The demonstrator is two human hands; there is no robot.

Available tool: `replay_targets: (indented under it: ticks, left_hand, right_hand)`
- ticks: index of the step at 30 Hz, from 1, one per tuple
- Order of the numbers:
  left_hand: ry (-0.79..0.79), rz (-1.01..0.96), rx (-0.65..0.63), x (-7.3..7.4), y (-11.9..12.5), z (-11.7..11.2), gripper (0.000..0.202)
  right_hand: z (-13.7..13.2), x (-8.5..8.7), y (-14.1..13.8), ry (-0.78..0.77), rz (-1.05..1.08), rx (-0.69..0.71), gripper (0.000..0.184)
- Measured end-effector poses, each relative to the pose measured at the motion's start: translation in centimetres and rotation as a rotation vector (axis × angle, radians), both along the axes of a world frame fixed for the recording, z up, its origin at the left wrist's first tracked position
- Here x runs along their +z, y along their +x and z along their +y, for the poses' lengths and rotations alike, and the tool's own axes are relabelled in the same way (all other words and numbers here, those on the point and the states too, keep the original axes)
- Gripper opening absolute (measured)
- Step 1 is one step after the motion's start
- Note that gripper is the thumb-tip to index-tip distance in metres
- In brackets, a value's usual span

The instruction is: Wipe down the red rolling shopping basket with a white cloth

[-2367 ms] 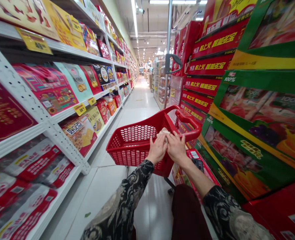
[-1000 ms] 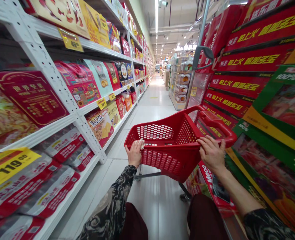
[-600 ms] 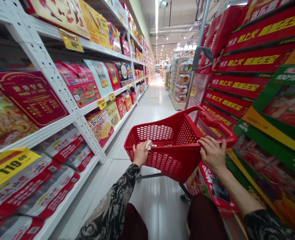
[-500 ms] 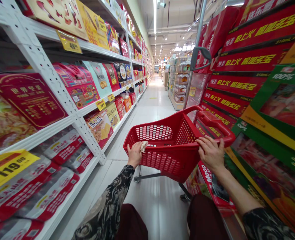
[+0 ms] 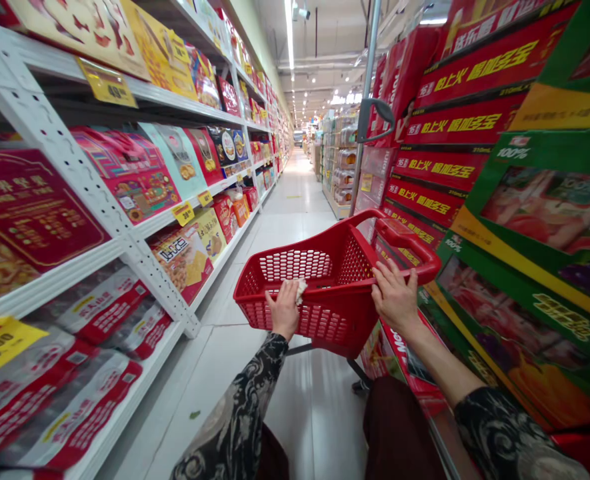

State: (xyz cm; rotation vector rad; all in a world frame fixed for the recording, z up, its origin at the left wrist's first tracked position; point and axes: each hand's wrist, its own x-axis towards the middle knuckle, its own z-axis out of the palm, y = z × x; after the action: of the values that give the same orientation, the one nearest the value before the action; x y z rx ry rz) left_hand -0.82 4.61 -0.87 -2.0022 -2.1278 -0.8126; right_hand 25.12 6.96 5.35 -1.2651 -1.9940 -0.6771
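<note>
A red plastic shopping cart [image 5: 347, 320] with perforated sides stands sideways before me, its handle [image 5: 407, 247] to the right. My left hand [image 5: 283, 310] is closed around a crumpled white cloth or tissue [image 5: 301, 291] at the near rim of the basket. At the rim's handle end, my right hand [image 5: 395, 299] grips the cart with its fingers laid over the edge. The basket's inside is partly visible through the mesh and the open top.
White shelving [image 5: 157, 287] with snack boxes and bottle packs runs along the left. Stacked red drink cartons [image 5: 455, 163] and green juice boxes [image 5: 539, 200] line the right. A metal pole [image 5: 367, 80] rises behind the cart, and a tiled aisle [image 5: 295, 193] stretches ahead.
My left hand has slid along the near rim toward the right, with the cloth in it. My right hand stays on the cart's handle end. The view has shifted slightly to the right.
</note>
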Motion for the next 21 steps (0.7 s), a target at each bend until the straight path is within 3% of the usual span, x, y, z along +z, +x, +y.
replay_targets:
  ticks: [3,8,10,12,18,21]
  left_hand:
    - [0.011,0.051,-0.088,0.1,0.9,-0.1,0.055]
    - [0.027,-0.031,0.199,-0.3,-2.3,-0.8,0.053]
    - [0.02,-0.028,0.208,-0.1,-2.1,-0.7,0.054]
    - [0.006,0.003,0.121,0.3,0.0,-0.4,0.055]
    - [0.049,0.024,-0.155,2.8,10.3,0.2,0.054]
    - [0.083,0.066,-0.255,3.4,11.1,0.2,0.053]
  right_hand:
    - [-0.3,-0.1,0.3,-0.007,0.029,0.0,0.036]
    - [-0.6,-0.1,2.4,-0.003,0.083,-0.055,0.04]
    - [-0.7,-0.2,2.9,-0.009,0.099,-0.076,0.04]
    - [-0.9,-0.2,2.8,-0.022,0.101,-0.076,0.04]
    - [-1.5,-0.1,1.5,-0.046,0.114,-0.039,0.04]
    - [-2.0,0.0,1.7,-0.048,0.126,-0.03,0.04]
